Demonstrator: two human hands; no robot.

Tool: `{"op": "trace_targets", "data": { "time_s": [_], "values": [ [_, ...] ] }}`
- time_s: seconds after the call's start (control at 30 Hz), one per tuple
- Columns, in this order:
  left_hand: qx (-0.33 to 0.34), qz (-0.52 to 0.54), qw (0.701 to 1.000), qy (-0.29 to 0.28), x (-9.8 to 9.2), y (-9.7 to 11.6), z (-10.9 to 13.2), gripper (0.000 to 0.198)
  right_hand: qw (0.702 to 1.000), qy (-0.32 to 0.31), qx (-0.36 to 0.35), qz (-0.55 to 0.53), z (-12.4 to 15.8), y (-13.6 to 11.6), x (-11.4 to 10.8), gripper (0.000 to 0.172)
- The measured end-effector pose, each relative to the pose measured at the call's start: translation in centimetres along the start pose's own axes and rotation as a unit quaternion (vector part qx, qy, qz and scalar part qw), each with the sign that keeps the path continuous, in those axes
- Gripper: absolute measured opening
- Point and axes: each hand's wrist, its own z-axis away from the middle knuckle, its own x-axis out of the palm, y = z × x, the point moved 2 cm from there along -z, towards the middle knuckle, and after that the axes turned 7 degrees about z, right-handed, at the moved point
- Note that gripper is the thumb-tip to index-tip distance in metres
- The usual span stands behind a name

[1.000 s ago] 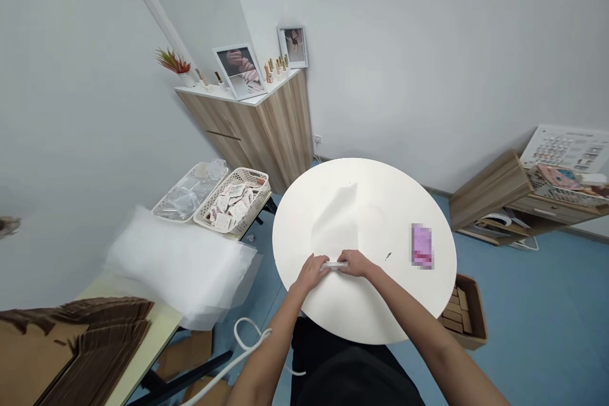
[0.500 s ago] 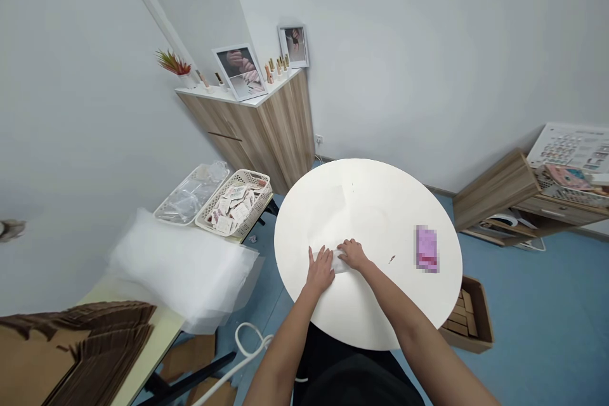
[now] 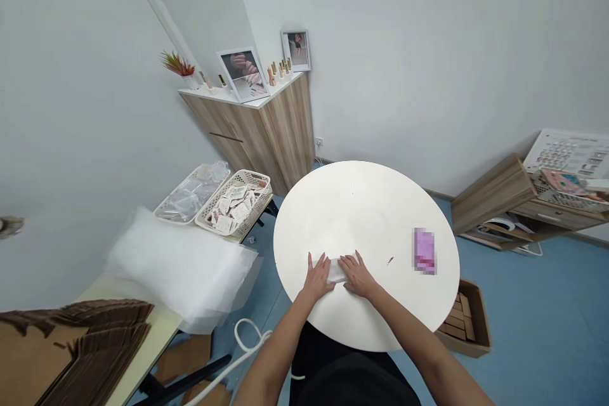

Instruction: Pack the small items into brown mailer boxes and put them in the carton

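Observation:
A small bundle wrapped in white, thin sheet material [image 3: 337, 271] lies on the round white table [image 3: 380, 203], near its front left. My left hand [image 3: 318, 279] grips the left end, thumb on the near side and fingers over the far side. At the right end, my right hand [image 3: 358, 275] holds it the same way. What is inside the wrap is hidden. Farther right on the table is a pixelated purple item [image 3: 424, 251], its kind unclear. A small dark mark [image 3: 391, 261] shows between it and my right hand.
On the left side table, a stack of white translucent sheets [image 3: 176, 269] lies beside brown cardboard [image 3: 95, 355] and a white basket [image 3: 254, 219] of small packets. A carton [image 3: 481, 317] of small brown boxes stands on the floor at right. A white cable [image 3: 238, 352] loops below.
The flat sheet stretching beyond my hands has been rolled up into the bundle. My right hand has moved down to the bundle's right end; the left has barely shifted.

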Motion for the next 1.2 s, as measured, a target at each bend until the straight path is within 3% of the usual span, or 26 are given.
{"op": "trace_targets", "data": {
  "time_s": [0.2, 0.33, 0.47, 0.57, 0.73, 0.83, 1.0, 1.1, 1.2],
  "values": [
    [-0.027, 0.118, 0.991, -0.063, -0.1, 0.5, 2.1, 0.049, 0.997, -0.061, 0.022, -0.043, 0.4, -0.2, -1.8, 0.037],
    [-0.072, 0.139, 0.987, -0.028, -1.5, 1.0, 1.7, 0.031, 0.996, -0.085, 0.028, -0.027, -1.5, 0.4, -3.1, 0.020],
    [-0.086, 0.144, 0.985, 0.050, -2.2, 1.1, 0.8, 0.027, 0.991, -0.124, 0.042, -0.006, -4.1, 0.6, -3.9, 0.023],
    [-0.112, 0.127, 0.983, 0.064, -1.9, 0.5, 0.7, 0.029, 0.991, -0.118, 0.061, -0.027, -5.3, 0.6, -3.9, 0.034],
    [-0.150, 0.019, 0.986, 0.077, -1.3, -0.6, 0.9, 0.035, 0.992, -0.096, 0.075, -0.034, -6.3, 0.6, -2.7, 0.042],
    [-0.124, -0.023, 0.989, 0.082, -0.4, -0.4, 0.9, 0.048, 0.993, -0.068, 0.091, -0.026, -6.3, 0.6, -1.5, 0.049],
    [-0.038, -0.053, 0.996, 0.064, 2.4, 0.8, 1.5, 0.062, 0.972, 0.012, 0.235, -0.013, -4.5, 1.7, 1.5, 0.069],
    [-0.039, -0.056, 0.996, 0.055, 3.5, 1.2, 2.1, 0.064, 0.948, 0.069, 0.310, -0.016, -2.8, 2.9, 3.3, 0.065],
    [-0.044, -0.050, 0.997, 0.043, 3.5, 1.4, 2.1, 0.064, 0.929, 0.042, 0.362, -0.063, -1.6, 3.9, 4.3, 0.060]
  ]
}}
